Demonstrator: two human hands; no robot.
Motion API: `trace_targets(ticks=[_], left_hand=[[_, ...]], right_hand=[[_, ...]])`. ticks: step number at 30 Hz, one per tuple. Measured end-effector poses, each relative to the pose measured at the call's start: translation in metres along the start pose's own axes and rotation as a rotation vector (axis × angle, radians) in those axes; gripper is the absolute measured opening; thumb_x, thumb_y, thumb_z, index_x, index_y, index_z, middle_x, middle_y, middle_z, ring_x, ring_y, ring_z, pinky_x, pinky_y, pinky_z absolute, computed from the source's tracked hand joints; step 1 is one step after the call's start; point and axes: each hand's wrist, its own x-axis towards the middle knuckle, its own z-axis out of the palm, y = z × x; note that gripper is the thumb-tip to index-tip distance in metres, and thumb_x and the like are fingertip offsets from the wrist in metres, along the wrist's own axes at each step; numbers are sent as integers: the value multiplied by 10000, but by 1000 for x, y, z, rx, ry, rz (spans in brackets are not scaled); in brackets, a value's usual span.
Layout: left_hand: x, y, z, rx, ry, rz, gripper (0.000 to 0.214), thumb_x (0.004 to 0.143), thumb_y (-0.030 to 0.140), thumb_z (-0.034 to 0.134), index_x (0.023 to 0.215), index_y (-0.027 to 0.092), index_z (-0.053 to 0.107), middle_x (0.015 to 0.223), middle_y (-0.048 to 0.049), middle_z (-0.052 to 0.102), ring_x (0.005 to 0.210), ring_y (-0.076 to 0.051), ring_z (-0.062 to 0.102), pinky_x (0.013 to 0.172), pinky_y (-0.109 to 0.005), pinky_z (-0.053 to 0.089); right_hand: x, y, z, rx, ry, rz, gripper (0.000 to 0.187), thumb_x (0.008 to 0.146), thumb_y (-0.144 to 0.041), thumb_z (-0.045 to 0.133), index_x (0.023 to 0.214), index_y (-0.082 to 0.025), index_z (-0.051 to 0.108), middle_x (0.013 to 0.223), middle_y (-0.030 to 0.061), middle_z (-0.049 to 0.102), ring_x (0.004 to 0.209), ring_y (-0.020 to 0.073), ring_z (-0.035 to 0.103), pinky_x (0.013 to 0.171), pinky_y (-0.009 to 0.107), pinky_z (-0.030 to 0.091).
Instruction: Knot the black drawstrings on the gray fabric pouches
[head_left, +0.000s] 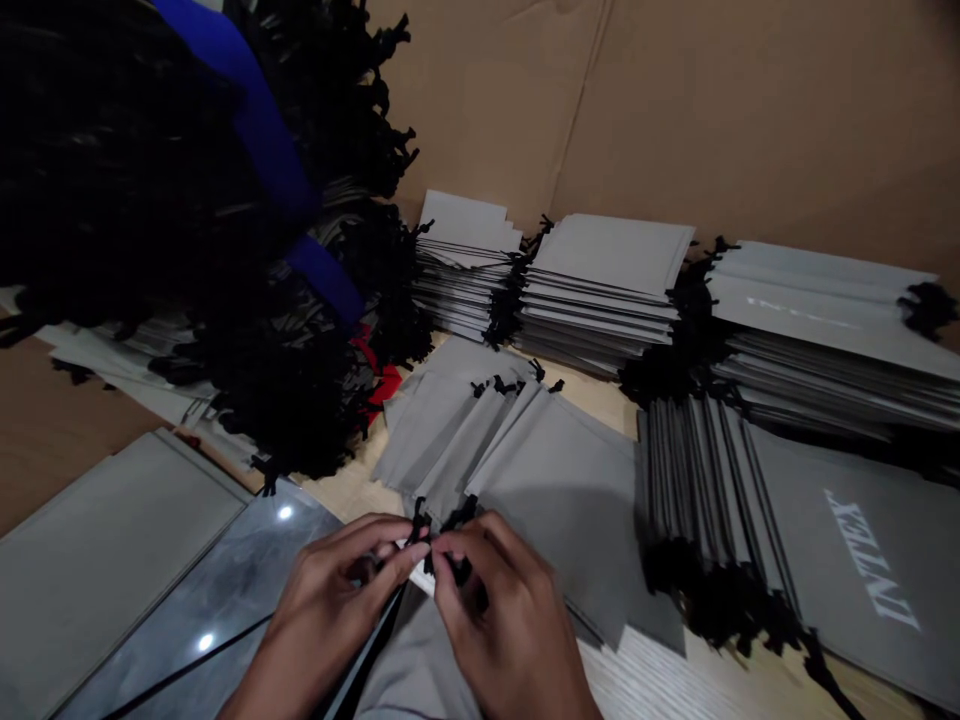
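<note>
Your left hand [337, 590]: thumb and forefinger pinched together on black cord [420, 514], near centre; your right hand [514, 610]: thumb and forefinger closed on black cord just beside. Grey pouches [555, 470], loosely fanned, just beyond your fingertips; to the right, one grey stack printed INTEX [847, 560]; three further stacks [611, 250] before the far cardboard wall [495, 90]; far left, a dark bundle [135, 180] with blue strap [274, 150].
</note>
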Motion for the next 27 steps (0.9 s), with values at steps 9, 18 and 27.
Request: trace_targets(ticks=[9,18,27], left_hand=[[13,22,-12,-26,-209,8,215,947,433,808,1005,253,912,902,-60,805,748,-205,709,609,-230,571],[15,12,-12,82,-215,304,203,1044,235,657,989,265,850,985,-63,824,893,-224,778,798,-261,606],[14,8,-7,156,-152,358,212,1053,176,623,978,276,795,970,-13,822,905,-190,788,814,-215,573]], right_hand=[[7,6,-7,53,-85,-21,152,1047,-186,631,1118,-265,740,1027,19,718,837,177,748,732,277,553],[7,10,-12,132,-120,-8,151,1011,-162,658,1075,-266,746,973,-8,686,756,132,691,678,242,507],[3,12,-11,41,-88,-72,142,1020,-184,672,1119,-258,742,985,14,706,736,148,701,654,256,521]])
